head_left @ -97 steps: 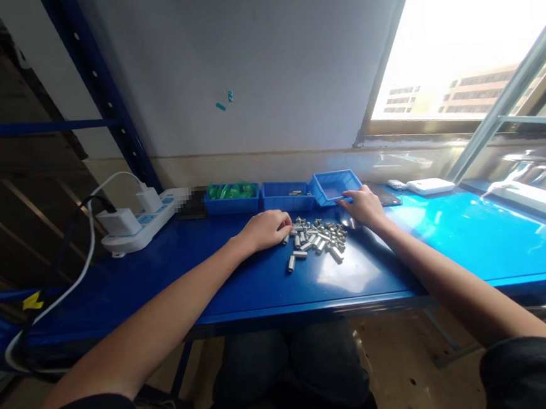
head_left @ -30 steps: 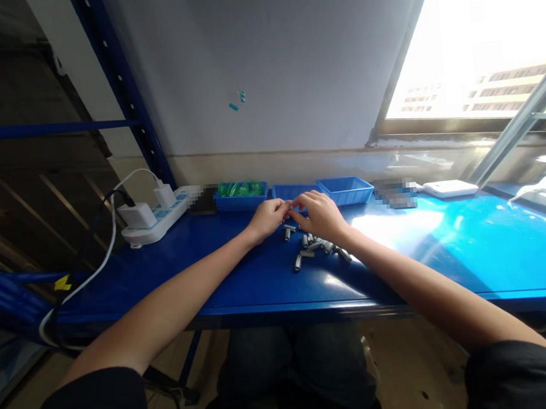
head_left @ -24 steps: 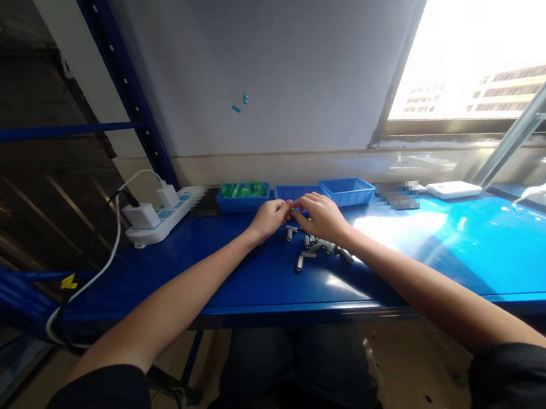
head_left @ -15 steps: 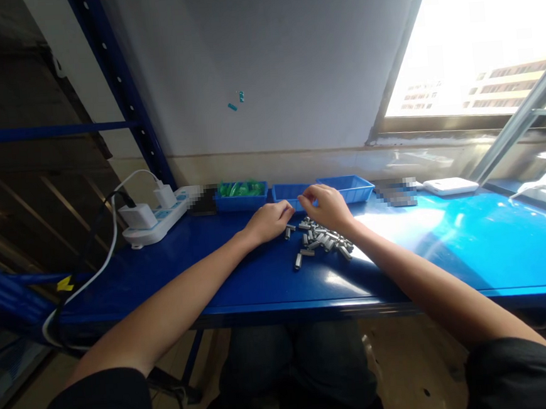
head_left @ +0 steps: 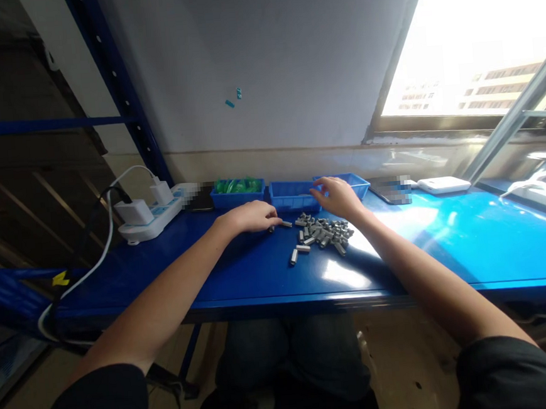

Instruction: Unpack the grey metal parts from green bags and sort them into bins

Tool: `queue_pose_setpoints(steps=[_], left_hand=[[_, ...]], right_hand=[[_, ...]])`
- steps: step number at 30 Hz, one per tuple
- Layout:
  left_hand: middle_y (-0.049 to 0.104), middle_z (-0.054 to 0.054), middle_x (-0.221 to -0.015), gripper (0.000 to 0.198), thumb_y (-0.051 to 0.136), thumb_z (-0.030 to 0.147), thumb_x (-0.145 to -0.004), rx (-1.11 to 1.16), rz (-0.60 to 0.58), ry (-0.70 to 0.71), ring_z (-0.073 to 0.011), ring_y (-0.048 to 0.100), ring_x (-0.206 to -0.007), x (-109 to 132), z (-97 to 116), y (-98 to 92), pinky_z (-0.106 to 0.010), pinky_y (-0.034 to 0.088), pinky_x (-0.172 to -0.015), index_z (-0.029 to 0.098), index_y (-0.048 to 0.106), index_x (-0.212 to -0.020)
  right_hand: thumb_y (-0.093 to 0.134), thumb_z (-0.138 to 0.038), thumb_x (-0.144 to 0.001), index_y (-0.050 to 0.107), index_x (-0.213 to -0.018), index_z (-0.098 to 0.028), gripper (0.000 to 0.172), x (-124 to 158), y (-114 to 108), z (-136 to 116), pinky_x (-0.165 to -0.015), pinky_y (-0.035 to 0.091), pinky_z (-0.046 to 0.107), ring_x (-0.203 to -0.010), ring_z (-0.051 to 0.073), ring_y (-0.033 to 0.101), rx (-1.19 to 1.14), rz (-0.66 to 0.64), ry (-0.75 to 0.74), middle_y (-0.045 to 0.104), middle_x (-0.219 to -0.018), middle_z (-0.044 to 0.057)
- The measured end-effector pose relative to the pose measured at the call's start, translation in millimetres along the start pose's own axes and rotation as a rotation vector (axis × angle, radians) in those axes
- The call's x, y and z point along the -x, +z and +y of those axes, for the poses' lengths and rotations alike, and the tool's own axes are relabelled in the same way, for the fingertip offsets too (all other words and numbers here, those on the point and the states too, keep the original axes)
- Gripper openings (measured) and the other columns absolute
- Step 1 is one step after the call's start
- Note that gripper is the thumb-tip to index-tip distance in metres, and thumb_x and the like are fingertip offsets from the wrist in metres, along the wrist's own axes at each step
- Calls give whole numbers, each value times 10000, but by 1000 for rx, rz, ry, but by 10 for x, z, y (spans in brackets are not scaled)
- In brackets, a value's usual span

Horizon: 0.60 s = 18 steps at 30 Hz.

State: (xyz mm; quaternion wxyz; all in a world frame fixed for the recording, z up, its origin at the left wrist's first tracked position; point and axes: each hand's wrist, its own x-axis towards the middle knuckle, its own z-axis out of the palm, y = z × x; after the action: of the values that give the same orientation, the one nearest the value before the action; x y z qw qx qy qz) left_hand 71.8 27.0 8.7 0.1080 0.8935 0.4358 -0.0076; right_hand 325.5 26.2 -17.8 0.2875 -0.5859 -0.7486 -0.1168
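My left hand (head_left: 254, 217) is low over the blue table, fingers bent down around a small metal hex spacer (head_left: 271, 229) that shows under the fingertips. Another spacer (head_left: 286, 224) lies right by its thumb tip. A loose pile of silvery hex spacers (head_left: 325, 232) lies between my hands. My right hand (head_left: 341, 197) is raised behind the pile, in front of the right blue bin (head_left: 359, 187). Its thumb and curved index finger are apart, and I see nothing between them. The middle blue bin (head_left: 291, 201) is just left of it.
A blue bin (head_left: 239, 199) with green pieces (head_left: 238, 186) stands at the back left. Further left lie a white power strip (head_left: 154, 223) with plugs and a dark flat device (head_left: 200, 197). Towards the right are a phone-like device (head_left: 388, 190) and a white box (head_left: 443, 185).
My left hand has lowered and shifted left, and a spacer beside it has moved left with it. The right hand has moved right, away from the left, its thumb and finger parting.
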Motion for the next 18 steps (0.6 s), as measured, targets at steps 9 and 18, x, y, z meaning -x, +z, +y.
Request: queue_pose_setpoints(steps=[9, 18], left_hand=[[670, -74, -1021, 333, 520, 424, -828, 30, 19, 83, -182, 610, -846, 39, -146, 92, -231, 432, -678, 179, 645, -1016], [665, -54, -815, 377, 310, 407, -907, 289, 267, 88, -185, 598, -779, -162, -183, 318, -273, 449, -726, 165, 591, -837]], right_hand=[[531, -330, -897, 670, -1033, -184, 243, 157, -88, -567, -790, 422, 322, -873, 211, 562, -167, -12, -307, 661, -885, 68], [598, -311, -850, 635, -1060, -191, 245, 205, 102, -585, -753, 385, 296, -881, 210, 567, -104, -165, -380, 670, -921, 57]])
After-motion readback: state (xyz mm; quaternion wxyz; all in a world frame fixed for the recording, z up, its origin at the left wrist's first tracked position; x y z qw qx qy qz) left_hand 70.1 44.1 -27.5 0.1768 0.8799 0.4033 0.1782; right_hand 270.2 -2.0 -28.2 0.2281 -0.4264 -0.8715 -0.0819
